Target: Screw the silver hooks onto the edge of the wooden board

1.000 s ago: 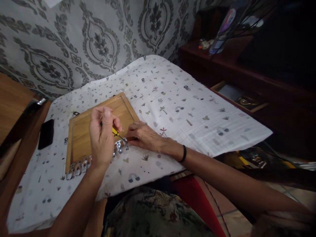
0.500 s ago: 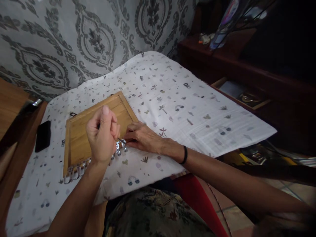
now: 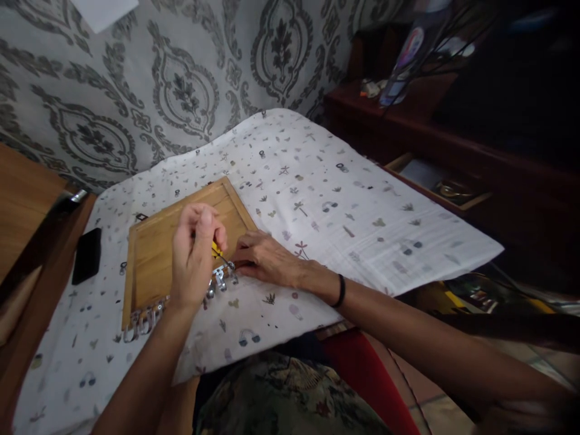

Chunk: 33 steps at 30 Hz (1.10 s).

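In my left hand (image 3: 194, 257), closed, is a screwdriver (image 3: 217, 249) with a yellow handle, mostly hidden by the fingers. Its thin shaft slants down to the right, to a metal hook (image 3: 234, 275) at the near edge of a framed wooden board (image 3: 154, 254). My right hand (image 3: 269, 258) is pinched at that hook, by the board's right corner; its fingertips partly cover the spot. Along the same edge runs a row of several shiny metal hooks (image 3: 145, 320), some of them behind my left wrist. The board lies flat on a printed white cloth.
A black phone (image 3: 87, 256) lies on the cloth (image 3: 312, 314) left of the board. Patterned wallpaper (image 3: 181, 90) rises behind. At the right stand a dark red cabinet (image 3: 353, 106) with an open drawer (image 3: 466, 196) and a clear bottle (image 3: 399, 78).
My left hand has turned slightly, so the yellow handle now shows. The whole view has shifted a little; my right hand stays at the board's edge.
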{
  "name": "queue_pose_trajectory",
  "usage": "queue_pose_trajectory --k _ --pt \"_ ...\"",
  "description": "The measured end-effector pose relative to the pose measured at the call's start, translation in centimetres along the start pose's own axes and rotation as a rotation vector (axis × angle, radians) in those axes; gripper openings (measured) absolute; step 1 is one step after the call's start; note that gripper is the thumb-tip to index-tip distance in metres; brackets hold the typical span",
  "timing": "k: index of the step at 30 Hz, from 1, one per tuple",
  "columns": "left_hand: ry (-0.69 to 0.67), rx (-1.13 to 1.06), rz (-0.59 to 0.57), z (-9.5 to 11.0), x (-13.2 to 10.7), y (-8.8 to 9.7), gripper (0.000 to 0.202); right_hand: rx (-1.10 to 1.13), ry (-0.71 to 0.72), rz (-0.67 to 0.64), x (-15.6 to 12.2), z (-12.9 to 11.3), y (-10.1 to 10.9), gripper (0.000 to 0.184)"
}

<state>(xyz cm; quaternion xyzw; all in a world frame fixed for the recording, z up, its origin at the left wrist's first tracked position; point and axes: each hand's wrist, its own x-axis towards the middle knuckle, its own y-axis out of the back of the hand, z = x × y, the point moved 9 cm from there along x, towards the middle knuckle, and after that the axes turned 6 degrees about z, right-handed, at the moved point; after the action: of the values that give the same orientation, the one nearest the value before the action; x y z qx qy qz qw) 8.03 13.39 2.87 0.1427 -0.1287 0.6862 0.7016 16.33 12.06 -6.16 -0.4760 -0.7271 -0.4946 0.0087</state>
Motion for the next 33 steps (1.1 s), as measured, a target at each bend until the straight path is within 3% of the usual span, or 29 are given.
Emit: queue_pose_trajectory --k 4,8,12,17,20,23,29,31,33 --pt "-0.025 -0.069 0.206 0.7 -1.4 0.9 0.032 0.013 -0.002 0.0 0.1 0.1 -0.1 0.013" --pt "-0.008 -0.193 0.242 0.7 -1.4 0.1 0.041 0.001 -0.001 -0.006 0.1 0.0 -0.1 0.017" --pt "0.029 -0.258 0.075 0.3 -0.3 -1.0 0.045 -0.006 -0.008 -0.021 0.1 -0.1 0.1 0.018" --pt "0.122 -0.343 -0.332 -0.3 0.4 -1.8 0.04 -0.002 -0.004 -0.041 0.2 -0.1 0.1 0.015" --pt "0.121 -0.346 -0.393 -0.3 0.5 -1.5 0.038 -0.002 -0.003 -0.033 0.2 -0.1 0.1 0.014" --pt "0.133 -0.27 -0.262 -0.6 0.6 -1.2 0.041 0.003 -0.005 -0.016 0.1 -0.2 0.2 0.013" --pt "0.004 -0.098 0.211 0.5 -0.4 0.7 0.038 -0.013 -0.005 -0.014 0.1 0.0 0.0 0.017" --pt "-0.006 -0.133 0.289 0.6 -1.0 1.0 0.037 -0.014 -0.005 -0.013 0.1 0.1 -0.1 0.018" --pt "-0.015 -0.156 0.296 0.6 -1.2 0.8 0.041 -0.008 -0.006 -0.005 0.1 0.1 -0.1 0.019"
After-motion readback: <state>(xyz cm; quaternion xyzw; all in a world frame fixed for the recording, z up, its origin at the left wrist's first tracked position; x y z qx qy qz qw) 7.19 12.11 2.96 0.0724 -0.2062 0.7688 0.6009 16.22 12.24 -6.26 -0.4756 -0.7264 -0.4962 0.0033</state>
